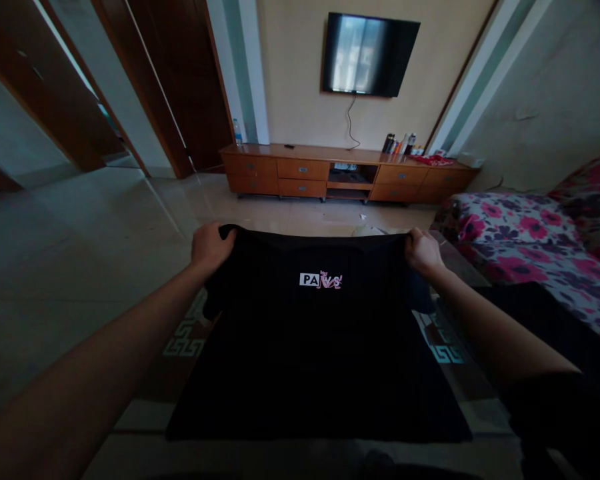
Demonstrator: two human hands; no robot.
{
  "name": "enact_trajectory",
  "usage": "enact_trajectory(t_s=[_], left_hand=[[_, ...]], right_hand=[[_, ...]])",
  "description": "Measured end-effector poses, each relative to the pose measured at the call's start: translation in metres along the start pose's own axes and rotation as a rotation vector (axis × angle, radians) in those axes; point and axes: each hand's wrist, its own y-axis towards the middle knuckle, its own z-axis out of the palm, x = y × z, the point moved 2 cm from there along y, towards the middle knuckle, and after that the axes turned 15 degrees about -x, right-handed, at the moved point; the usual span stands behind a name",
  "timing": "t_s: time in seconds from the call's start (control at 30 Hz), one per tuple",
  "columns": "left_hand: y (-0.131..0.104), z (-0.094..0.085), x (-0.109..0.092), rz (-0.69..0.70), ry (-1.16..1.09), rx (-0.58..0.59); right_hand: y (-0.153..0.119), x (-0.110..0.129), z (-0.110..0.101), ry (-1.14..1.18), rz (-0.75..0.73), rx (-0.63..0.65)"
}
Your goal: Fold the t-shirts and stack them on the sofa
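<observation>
A black T-shirt (320, 353) is spread out in front of me, its hem toward me and its shoulders at the far end. Small white lettering and a pink cartoon figure are printed on its chest. My left hand (213, 248) is closed around the left shoulder, and my right hand (424, 252) grips the right one. Between them the top edge is stretched nearly straight. The sleeves hang down at both sides. Beneath the shirt, a glass table (185, 343) with a light key pattern shows partly; most of it is covered.
To the right, dark cloth (540, 313) lies beside a floral sofa (520, 233). A long wooden TV cabinet (303, 175) stands against the far wall, with bottles (397, 144) on top. Above it hangs a television (370, 55). Shiny floor tiles (80, 247) extend to the left.
</observation>
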Motion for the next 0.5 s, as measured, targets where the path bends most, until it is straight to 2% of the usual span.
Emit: enact_trajectory(t_s=[0.13, 0.27, 0.37, 0.43, 0.5], left_hand=[[-0.009, 0.058, 0.013, -0.016, 0.023, 0.12], [-0.019, 0.098, 0.015, -0.036, 0.071, 0.164], [-0.033, 0.107, 0.008, 0.061, 0.124, 0.067], [-0.045, 0.105, -0.001, 0.196, 0.095, 0.033], [-0.058, 0.101, -0.014, 0.395, -0.028, 0.164]], right_hand=[[-0.007, 0.008, 0.056, -0.026, 0.053, 0.104], [-0.014, 0.02, 0.088, 0.008, 0.118, 0.181], [-0.024, 0.035, 0.089, -0.037, 0.135, 0.104], [-0.033, 0.049, 0.081, -0.049, 0.044, 0.041], [-0.044, 0.066, 0.073, 0.019, -0.138, 0.112]])
